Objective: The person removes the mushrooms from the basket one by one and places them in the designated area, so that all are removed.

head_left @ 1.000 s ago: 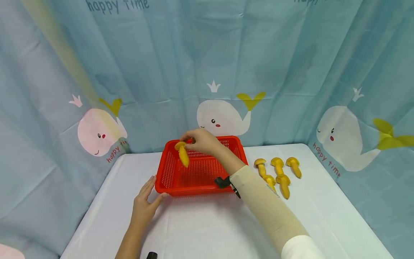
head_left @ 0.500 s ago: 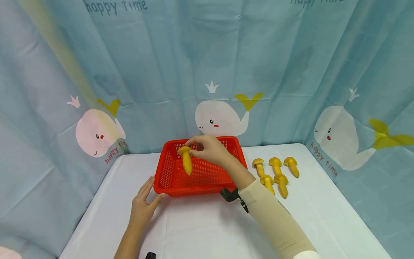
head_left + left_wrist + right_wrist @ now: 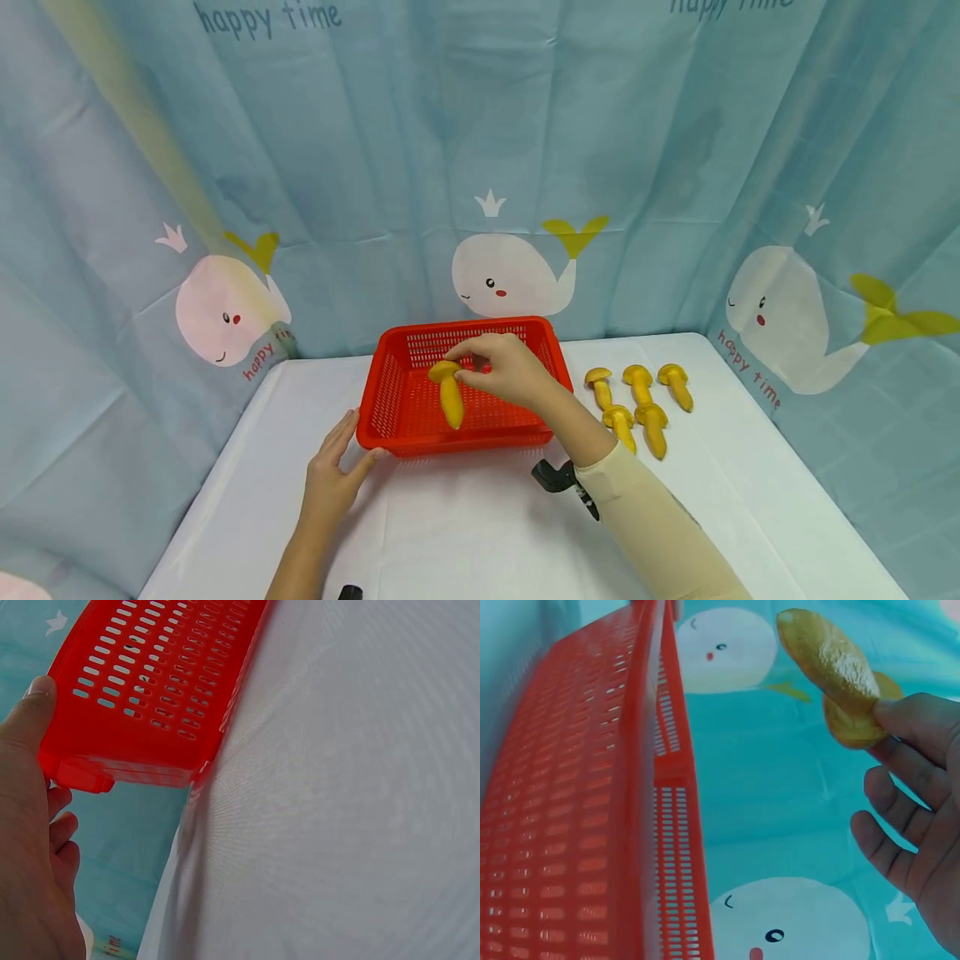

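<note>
My right hand (image 3: pixel 510 371) pinches a yellow mushroom (image 3: pixel 452 400) near its cap, between thumb and fingertips. The mushroom hangs stem down above the red plastic basket (image 3: pixel 468 442). In the right wrist view the same mushroom (image 3: pixel 829 660) sits between thumb and forefinger, the other fingers loosely bent. My left hand (image 3: pixel 332 475) holds the basket's near left corner, thumb at the front and fingers along the left side. The left wrist view has the thumb of the left hand (image 3: pixel 30 825) against the basket wall (image 3: pixel 112 727), with bent fingers below the rim.
Several yellow mushrooms (image 3: pixel 654 429) lie on the white tablecloth (image 3: pixel 465 533) right of the basket. One mushroom (image 3: pixel 677 387) lies slightly apart at the far right. A blue curtain (image 3: pixel 360 167) with whale prints stands behind the table and at both sides.
My right hand has moved right and nearer to me with the mushroom, from the basket's back left toward its middle. The left hand keeps its hold on the basket corner.
</note>
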Motion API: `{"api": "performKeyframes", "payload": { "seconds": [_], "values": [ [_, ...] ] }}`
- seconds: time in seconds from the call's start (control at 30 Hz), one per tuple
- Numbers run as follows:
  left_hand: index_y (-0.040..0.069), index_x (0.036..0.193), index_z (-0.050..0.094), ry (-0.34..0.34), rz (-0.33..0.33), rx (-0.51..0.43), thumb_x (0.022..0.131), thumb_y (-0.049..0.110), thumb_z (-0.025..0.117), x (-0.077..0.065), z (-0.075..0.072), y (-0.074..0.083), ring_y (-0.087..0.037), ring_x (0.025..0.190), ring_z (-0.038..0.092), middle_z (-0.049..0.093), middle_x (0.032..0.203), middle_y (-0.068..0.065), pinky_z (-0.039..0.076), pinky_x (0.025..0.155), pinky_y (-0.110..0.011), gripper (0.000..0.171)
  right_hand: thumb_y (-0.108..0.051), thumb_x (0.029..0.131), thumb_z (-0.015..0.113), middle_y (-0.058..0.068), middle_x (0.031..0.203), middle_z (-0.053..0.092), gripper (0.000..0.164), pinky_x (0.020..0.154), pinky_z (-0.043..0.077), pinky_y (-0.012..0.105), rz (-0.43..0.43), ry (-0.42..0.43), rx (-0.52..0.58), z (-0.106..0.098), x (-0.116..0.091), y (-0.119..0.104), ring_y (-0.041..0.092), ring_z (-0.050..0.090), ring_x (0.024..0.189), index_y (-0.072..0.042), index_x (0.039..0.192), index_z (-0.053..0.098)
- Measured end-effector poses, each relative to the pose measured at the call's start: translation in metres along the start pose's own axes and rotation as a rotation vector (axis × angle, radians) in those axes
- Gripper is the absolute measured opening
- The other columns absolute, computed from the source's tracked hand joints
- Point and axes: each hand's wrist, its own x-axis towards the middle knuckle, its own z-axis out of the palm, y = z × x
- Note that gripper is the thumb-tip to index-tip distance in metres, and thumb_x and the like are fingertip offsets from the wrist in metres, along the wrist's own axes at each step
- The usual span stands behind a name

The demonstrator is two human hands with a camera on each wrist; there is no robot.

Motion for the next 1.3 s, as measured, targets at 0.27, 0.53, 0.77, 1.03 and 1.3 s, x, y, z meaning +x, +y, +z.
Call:
{"api": "performKeyframes", "payload": {
  "seconds": [0.27,0.53,0.77,1.03,1.3],
  "values": [
    [0.012,0.151,0.052,0.002,0.005,-0.007,0.077,0.016,0.091,0.001,-0.001,0.002,-0.031,0.144,0.048,0.052,0.154,-0.007,0.027,0.109,-0.002,0.084,-0.019,0.092,0.079,-0.015,0.088,0.065,0.023,0.069,0.055,0.030,-0.026,0.035,0.014,-0.003,-0.017,0.005,0.012,0.059,0.080,-0.024,0.114,0.077],
    [0.011,0.150,0.053,-0.002,-0.002,-0.009,0.077,0.016,0.091,0.000,-0.002,0.002,-0.030,0.144,0.047,0.052,0.154,-0.007,0.027,0.109,-0.002,0.083,-0.019,0.092,0.079,-0.020,0.091,0.066,0.023,0.074,0.056,0.029,-0.047,0.084,0.057,-0.006,-0.040,0.011,0.006,0.060,0.083,-0.027,0.113,0.076],
    [0.009,0.149,0.054,0.007,0.006,-0.014,0.075,0.011,0.092,-0.001,-0.003,0.001,-0.030,0.143,0.048,0.054,0.153,-0.009,0.028,0.108,-0.002,0.084,-0.014,0.090,0.079,-0.016,0.090,0.065,0.026,0.070,0.054,0.028,-0.086,0.121,0.071,-0.012,-0.059,0.011,0.014,0.061,0.083,-0.026,0.114,0.077],
    [0.010,0.150,0.054,0.011,0.023,-0.016,0.075,0.011,0.092,0.001,-0.004,0.002,-0.031,0.142,0.048,0.054,0.153,-0.010,0.028,0.108,-0.003,0.084,-0.011,0.089,0.080,-0.012,0.095,0.071,0.028,0.068,0.054,0.025,-0.166,0.156,0.068,-0.018,-0.074,0.017,0.021,0.063,0.081,-0.022,0.114,0.077],
    [0.011,0.150,0.053,0.002,0.012,-0.004,0.077,0.013,0.091,0.000,-0.001,0.000,-0.031,0.143,0.048,0.053,0.153,-0.009,0.028,0.107,-0.002,0.083,-0.010,0.089,0.080,-0.015,0.097,0.070,0.030,0.068,0.055,0.032,-0.137,0.175,0.060,-0.025,-0.095,0.026,0.015,0.061,0.084,-0.024,0.115,0.077]
  ]
}}
